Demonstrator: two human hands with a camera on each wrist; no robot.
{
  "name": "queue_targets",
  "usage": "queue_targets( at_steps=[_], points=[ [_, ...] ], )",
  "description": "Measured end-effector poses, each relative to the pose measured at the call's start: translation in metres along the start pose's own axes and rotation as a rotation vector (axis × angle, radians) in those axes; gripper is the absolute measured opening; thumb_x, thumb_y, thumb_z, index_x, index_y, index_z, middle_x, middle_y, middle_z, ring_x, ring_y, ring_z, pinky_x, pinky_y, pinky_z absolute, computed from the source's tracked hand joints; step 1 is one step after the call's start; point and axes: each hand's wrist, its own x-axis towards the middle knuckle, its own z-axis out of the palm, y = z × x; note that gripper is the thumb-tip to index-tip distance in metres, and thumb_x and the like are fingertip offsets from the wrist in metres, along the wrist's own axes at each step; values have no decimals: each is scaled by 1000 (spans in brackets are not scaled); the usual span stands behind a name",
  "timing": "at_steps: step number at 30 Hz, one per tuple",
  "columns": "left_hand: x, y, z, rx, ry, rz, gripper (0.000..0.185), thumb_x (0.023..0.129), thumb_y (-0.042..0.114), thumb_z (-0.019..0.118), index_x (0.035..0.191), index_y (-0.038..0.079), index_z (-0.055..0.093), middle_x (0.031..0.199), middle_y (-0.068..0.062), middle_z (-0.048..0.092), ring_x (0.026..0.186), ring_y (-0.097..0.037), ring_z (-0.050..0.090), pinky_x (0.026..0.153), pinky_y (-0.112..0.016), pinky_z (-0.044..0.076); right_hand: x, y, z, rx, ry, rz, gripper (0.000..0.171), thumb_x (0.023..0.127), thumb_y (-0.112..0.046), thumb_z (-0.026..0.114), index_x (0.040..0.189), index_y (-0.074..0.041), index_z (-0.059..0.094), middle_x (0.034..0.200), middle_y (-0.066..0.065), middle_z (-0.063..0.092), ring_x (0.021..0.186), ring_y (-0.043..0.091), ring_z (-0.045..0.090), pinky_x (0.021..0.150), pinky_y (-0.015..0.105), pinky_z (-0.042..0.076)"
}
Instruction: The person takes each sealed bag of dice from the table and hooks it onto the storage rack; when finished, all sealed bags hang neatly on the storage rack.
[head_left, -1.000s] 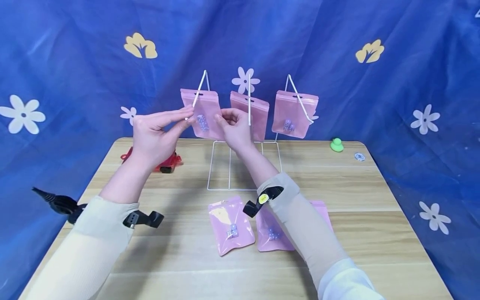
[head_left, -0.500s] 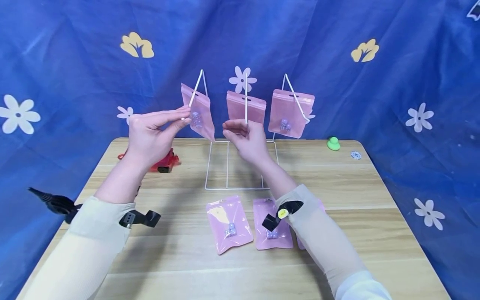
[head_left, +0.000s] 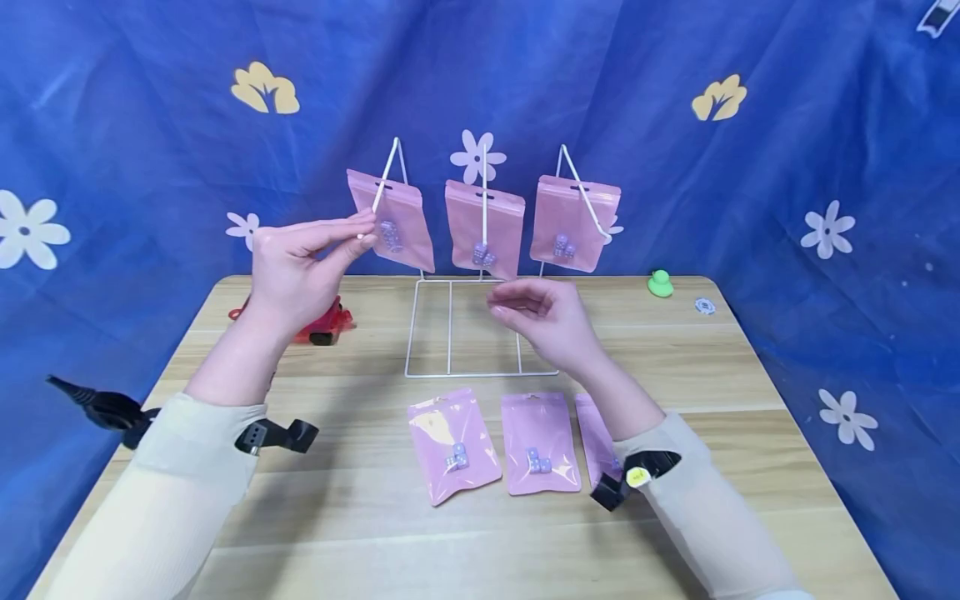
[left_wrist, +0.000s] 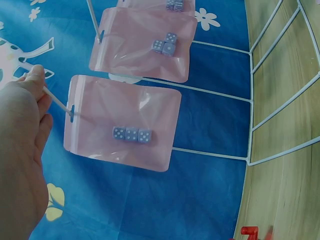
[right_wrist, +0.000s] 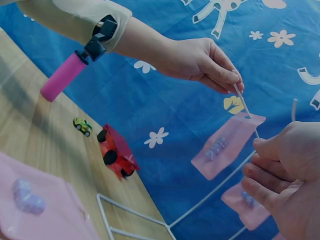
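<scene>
Head view: left hand [head_left: 303, 267] pinches leftmost prong [head_left: 386, 172]; right hand [head_left: 543, 317] free

Left hand: thumb and fingers close on the free end of the prong, part of a white wire rack [head_left: 481, 375]. Right hand: fingers loosely bent, grasping nothing, above the rack's base.

Hanging bag [head_left: 407, 223], pink, with three dice [left_wrist: 132, 134] in a row: threaded on the gripped prong through its top slot, just beside the left fingertips, not touched by either hand. Middle bag [head_left: 504, 223], also with dice: hung above the right hand, apart from it. Right-hand bag [head_left: 551, 212]: hung beyond the right hand, on the rack's third prong.

Nearer the person than the right hand, three flat bags [head_left: 540, 429] lie side by side on the table [head_left: 360, 508]; the right wrist's camera mount [head_left: 637, 475] partly covers the last.

Red toy car [head_left: 322, 327]: on the table, below the left hand. Green duck [head_left: 660, 284] and round chip [head_left: 704, 306]: to the right of the right hand.
</scene>
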Motion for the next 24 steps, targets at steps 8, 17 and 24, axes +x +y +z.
queue_targets(
  at_steps=[8, 17, 24],
  points=[
    [0, 1, -1, 9, -13, -33, 26, 84, -7, 86, 108, 2, 83, 113, -8, 78, 107, -4, 73, 92, -20, 56, -43, 6, -24, -20, -79, 76, 24, 92, 14, 72, 116, 16, 70, 116, 28, 73, 109, 39, 73, 95, 37, 60],
    [0, 2, -2, 7, -23, -56, 22, 86, -4, 85, 108, 1, 83, 114, -7, 78, 106, -1, 73, 91, -18, 56, -88, 26, -69, -121, -91, 182, 26, 94, 8, 75, 120, 11, 72, 118, 25, 74, 110, 39, 73, 93, 33, 60],
    [0, 3, -3, 8, -26, -58, 22, 85, -5, 86, 106, 0, 83, 112, -8, 78, 106, -1, 73, 90, -18, 56, -115, 35, -105, -186, -55, 236, 25, 94, 7, 75, 119, 10, 72, 119, 29, 72, 108, 26, 75, 92, 30, 60]
  ],
)
